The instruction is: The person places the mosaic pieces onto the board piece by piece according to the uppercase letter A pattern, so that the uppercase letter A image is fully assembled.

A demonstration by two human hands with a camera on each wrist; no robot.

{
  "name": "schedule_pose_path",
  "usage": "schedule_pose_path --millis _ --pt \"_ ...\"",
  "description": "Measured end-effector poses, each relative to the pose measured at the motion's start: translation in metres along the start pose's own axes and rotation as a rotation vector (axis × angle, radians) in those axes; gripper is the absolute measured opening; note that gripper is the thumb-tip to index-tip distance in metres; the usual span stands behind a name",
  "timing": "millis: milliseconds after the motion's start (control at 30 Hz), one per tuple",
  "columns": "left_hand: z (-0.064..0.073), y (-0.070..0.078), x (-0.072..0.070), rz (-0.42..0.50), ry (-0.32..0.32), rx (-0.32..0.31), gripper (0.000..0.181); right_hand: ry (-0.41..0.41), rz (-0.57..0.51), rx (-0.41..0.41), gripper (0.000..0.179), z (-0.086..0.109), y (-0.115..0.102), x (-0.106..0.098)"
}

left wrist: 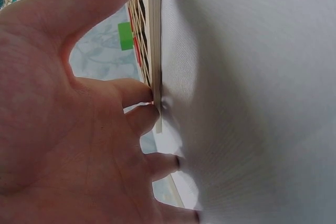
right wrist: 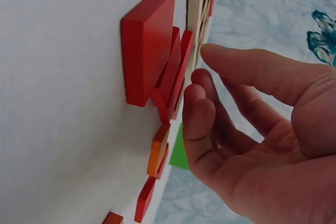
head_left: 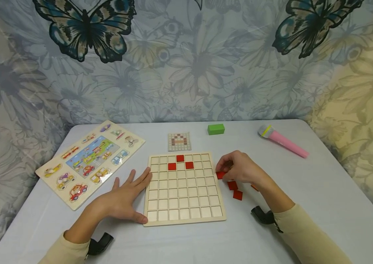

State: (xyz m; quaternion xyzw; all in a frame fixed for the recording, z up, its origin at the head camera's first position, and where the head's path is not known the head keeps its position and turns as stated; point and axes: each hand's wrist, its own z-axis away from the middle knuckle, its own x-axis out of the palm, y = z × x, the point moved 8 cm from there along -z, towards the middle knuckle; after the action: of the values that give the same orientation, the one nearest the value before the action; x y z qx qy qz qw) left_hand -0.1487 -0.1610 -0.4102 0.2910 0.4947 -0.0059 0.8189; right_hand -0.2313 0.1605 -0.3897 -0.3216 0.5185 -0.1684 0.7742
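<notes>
A wooden grid board (head_left: 180, 193) lies flat on the white table. Three red square tiles (head_left: 180, 158) sit in its upper cells. My left hand (head_left: 120, 203) is spread along the board's left edge, with thumb and fingertips touching it. Just right of the board, my right hand (head_left: 242, 167) hovers with bent fingers over a red tile (head_left: 220, 175). In the right wrist view, a gap shows between thumb and fingertips, and nothing is held there. Loose red tiles (right wrist: 149, 51) lie under that hand. Beside them is an orange tile (right wrist: 158, 148), mostly covered by the wrist in the head view.
A small pattern card (head_left: 179, 142) lies behind the board. Farther back stands a green block (head_left: 216, 129). To the left is a vehicle picture puzzle (head_left: 91, 157); at the back right lies a pink toy microphone (head_left: 285, 142). A patterned cloth (head_left: 203, 73) hangs behind the table.
</notes>
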Motion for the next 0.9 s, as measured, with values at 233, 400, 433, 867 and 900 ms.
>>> schedule_pose_path --millis 233,400,433,867,900 --pt "0.0002 -0.0006 -0.0007 -0.013 0.005 0.011 0.132 0.0 0.043 -0.009 0.027 -0.0005 -0.0001 -0.0002" --pt "0.0013 -0.0006 -0.0002 0.003 0.0 0.005 0.133 0.013 0.054 -0.014 0.027 -0.0014 0.0019 0.0017" --pt "0.0014 -0.0005 -0.0001 0.006 0.0 0.003 0.133 0.017 0.054 -0.018 0.027 -0.0015 0.0023 0.0022" --pt "0.0017 0.0008 0.0019 -0.001 -0.002 0.002 0.133 0.034 0.11 -0.032 0.027 -0.0006 0.0004 0.0029" --pt "0.0015 0.0008 0.0015 0.002 -0.003 0.002 0.133 0.035 0.109 -0.031 0.027 -0.0006 0.0002 0.0026"
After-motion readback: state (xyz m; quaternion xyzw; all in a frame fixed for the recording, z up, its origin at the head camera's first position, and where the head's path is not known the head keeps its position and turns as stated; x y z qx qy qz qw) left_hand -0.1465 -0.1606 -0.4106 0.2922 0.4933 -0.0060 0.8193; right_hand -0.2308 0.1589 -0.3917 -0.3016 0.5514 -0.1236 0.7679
